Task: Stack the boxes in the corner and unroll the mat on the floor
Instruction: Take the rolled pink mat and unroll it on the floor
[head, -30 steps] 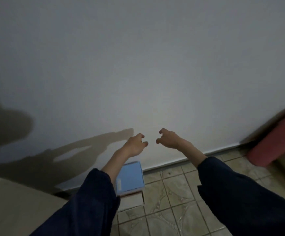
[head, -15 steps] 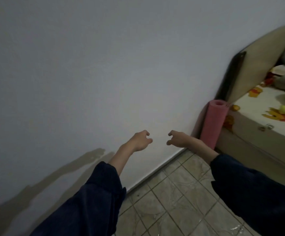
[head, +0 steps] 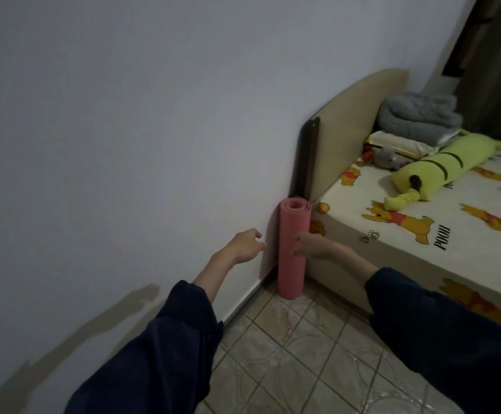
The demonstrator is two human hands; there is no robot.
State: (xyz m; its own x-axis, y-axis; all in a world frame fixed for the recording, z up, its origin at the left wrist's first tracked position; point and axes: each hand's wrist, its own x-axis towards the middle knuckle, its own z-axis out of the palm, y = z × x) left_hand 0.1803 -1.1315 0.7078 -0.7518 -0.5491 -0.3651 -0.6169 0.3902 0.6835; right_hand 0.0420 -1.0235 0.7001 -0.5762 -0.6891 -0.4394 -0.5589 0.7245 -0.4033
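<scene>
right hand (head: 312, 245) fingers' contact with mat (head: 292, 249) unclear; bed (head: 422, 234) cut by right edge.

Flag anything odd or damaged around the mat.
The wall has a tan streak low down, like peeled paint or a stain. The rolled pink mat stands upright and tidy between wall and bed. Nothing looks spilled.

— Where's the mat (head: 293, 249)?
— Rolled, upright on the tiled floor (head: 288, 351), between the wall (head: 123, 130) and the bed (head: 422, 222).
— And the hands?
— Right hand (head: 312, 245) reaches it from the bed side, whether touching is unclear; left hand (head: 244, 245) is just beside it, loosely curled.
</scene>
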